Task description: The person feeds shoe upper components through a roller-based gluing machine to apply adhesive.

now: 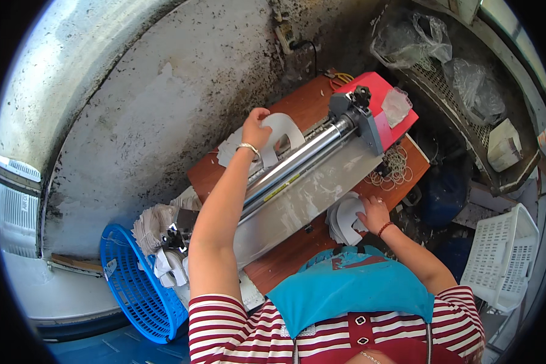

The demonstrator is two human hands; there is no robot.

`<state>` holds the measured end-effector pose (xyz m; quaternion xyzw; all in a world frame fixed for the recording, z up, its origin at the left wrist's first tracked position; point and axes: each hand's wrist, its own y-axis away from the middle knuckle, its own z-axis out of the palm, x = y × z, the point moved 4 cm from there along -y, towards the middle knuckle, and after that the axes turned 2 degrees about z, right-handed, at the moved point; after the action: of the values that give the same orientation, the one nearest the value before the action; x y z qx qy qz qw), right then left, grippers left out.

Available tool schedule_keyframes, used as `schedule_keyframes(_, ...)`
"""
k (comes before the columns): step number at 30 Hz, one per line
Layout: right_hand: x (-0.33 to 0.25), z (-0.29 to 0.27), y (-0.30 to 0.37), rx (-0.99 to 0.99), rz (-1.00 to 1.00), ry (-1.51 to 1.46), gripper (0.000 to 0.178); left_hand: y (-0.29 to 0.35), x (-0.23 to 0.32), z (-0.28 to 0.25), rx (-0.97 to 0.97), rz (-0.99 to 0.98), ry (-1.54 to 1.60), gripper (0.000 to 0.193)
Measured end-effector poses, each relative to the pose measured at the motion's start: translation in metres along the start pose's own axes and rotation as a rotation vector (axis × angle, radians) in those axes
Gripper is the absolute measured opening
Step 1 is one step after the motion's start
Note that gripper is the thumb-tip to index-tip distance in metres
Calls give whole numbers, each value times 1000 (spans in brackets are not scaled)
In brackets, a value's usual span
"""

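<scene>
Beyond the roller machine, my left hand [256, 128] is closed at the edge of a white curved piece [287, 128], thin and arch-shaped. The piece stands up behind the long steel roller [303, 153]; its lower part is hidden by the roller. More flat white pieces [229, 148] lie beside it on the far side. On the near side, my right hand [375, 215] pinches the right edge of a stack of similar white curved pieces [342, 219]. That stack rests on the brown table, in front of the machine's metal plate [321, 188].
The machine's red housing [370, 91] carries a clear plastic box [397, 107]. Rubber bands [392, 170] lie on the brown table [279, 267]. A blue basket [141, 291] stands left near stacked pale pieces [155, 227]; a white basket [497, 255] stands right. Plastic bags [474, 88] sit on a shelf.
</scene>
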<state>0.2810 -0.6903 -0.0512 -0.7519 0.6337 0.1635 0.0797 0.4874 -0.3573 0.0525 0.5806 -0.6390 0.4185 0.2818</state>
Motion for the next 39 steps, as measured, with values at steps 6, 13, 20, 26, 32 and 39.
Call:
schedule_keyframes(6, 16, 23, 3, 77, 43, -37, 50, 11, 11, -17, -76, -247, 88, 48)
schedule_keyframes(13, 6, 11, 3, 134, 67, -141, 31, 22, 8, -16, -65, -207, 156, 50)
schedule_keyframes(20, -4, -7, 14, 142, -126, -406, 20, 28, 20, -25, -17, -212, 140, 53)
schedule_keyframes(26, -40, -68, 7, -213, 51, -1175, 20, 32, 18, -41, 81, -73, 137, 53)
schedule_keyframes(32, -73, -77, -45, -290, 226, -1196, 23, 47, 43, -20, -46, 393, -654, 27)
schedule_keyframes(39, -95, -71, -84, -625, 313, -898, 25, 45, -5, 18, -518, 165, -473, 22)
